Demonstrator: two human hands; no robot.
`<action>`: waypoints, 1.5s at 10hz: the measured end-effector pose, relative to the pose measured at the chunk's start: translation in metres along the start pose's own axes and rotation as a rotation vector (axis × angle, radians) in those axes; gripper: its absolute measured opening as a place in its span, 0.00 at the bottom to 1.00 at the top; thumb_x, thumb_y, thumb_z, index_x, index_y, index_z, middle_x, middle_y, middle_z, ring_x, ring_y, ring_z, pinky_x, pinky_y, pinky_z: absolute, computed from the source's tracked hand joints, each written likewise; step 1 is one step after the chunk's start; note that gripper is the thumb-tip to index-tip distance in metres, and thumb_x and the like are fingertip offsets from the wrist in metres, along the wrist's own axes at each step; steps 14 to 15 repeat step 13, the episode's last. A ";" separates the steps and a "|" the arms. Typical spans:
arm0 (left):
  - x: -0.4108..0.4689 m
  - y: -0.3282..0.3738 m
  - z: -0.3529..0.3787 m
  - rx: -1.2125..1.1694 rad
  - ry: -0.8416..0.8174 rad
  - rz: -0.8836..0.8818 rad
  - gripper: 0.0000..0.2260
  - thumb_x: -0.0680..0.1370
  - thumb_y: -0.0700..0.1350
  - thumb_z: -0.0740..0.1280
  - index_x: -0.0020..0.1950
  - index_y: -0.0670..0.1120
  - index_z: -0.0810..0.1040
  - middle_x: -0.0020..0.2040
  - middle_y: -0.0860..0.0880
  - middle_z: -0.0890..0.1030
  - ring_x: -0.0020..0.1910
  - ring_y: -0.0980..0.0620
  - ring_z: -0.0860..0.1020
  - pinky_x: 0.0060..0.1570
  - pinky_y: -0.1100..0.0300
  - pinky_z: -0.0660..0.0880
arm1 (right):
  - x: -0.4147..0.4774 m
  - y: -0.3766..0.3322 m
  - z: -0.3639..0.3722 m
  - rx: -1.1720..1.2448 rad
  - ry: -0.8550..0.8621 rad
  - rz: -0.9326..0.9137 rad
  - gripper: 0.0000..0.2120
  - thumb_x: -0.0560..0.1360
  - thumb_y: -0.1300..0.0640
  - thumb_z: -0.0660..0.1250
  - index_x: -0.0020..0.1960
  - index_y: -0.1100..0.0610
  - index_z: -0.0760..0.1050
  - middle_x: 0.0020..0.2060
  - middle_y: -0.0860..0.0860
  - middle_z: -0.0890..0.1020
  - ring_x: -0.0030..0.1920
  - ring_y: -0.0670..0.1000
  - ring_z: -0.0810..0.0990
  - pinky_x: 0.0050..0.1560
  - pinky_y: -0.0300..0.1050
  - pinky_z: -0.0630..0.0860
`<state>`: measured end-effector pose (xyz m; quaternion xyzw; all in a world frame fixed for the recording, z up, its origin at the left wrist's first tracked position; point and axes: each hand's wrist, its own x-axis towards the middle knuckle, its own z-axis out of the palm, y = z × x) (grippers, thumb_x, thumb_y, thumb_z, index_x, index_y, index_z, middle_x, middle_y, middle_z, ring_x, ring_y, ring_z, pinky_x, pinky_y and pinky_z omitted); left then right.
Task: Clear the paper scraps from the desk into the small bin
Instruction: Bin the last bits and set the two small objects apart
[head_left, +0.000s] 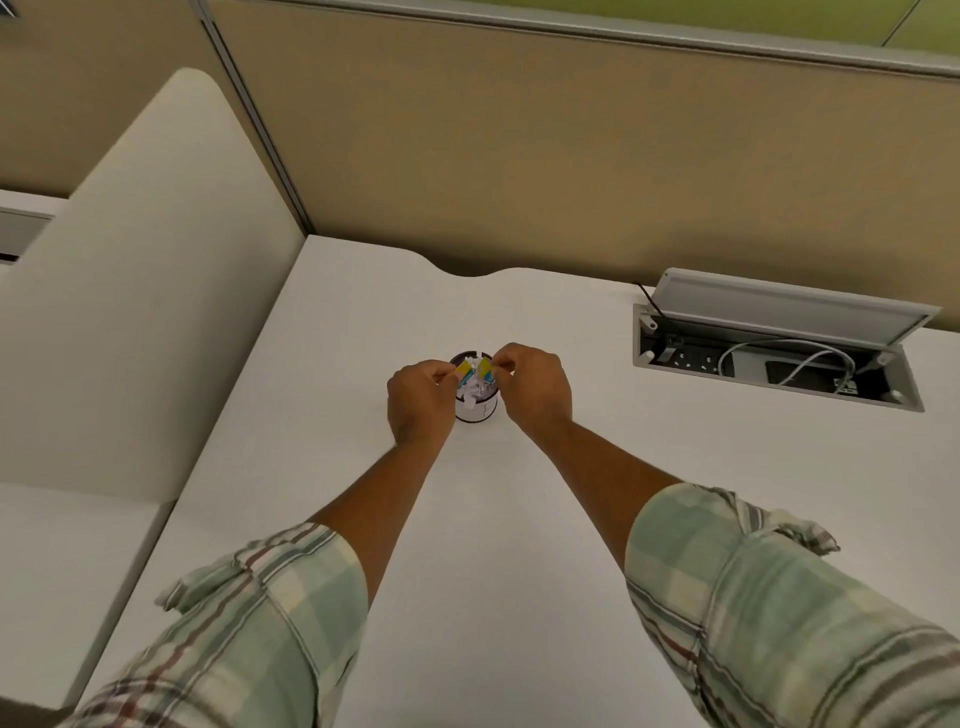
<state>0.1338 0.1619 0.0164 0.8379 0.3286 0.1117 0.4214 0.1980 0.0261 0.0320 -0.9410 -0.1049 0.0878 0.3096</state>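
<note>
Both hands hover over the small bin (475, 402), which stands on the white table (545, 545). The left hand (421, 397) pinches one yellow-and-blue paper scrap (464, 370); the right hand (535, 387) pinches another scrap (484, 367). These look featherlight, thin and floppy, best taken by an edge with fingertips. Each hangs roughly upright, long side pointing down toward the white crumpled scraps (474, 392) already in the bin.
</note>
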 end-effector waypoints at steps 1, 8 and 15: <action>0.003 -0.004 0.006 0.061 -0.020 -0.008 0.07 0.77 0.47 0.74 0.51 0.45 0.88 0.47 0.46 0.88 0.47 0.46 0.84 0.45 0.49 0.84 | 0.003 0.000 0.008 -0.089 -0.035 -0.016 0.09 0.80 0.56 0.63 0.50 0.53 0.83 0.42 0.51 0.86 0.42 0.53 0.83 0.46 0.51 0.83; 0.011 -0.005 0.020 0.185 0.008 -0.036 0.06 0.76 0.46 0.74 0.51 0.47 0.88 0.50 0.46 0.85 0.47 0.45 0.84 0.42 0.50 0.83 | 0.020 0.011 0.021 -0.128 -0.100 0.017 0.13 0.83 0.55 0.62 0.61 0.53 0.82 0.55 0.55 0.79 0.52 0.54 0.81 0.52 0.43 0.79; -0.044 0.016 -0.007 0.426 -0.011 0.265 0.18 0.82 0.53 0.65 0.67 0.44 0.76 0.64 0.45 0.81 0.64 0.47 0.77 0.58 0.52 0.78 | -0.045 0.056 -0.043 -0.254 -0.126 -0.032 0.26 0.83 0.47 0.60 0.78 0.53 0.64 0.75 0.53 0.69 0.73 0.56 0.70 0.74 0.52 0.68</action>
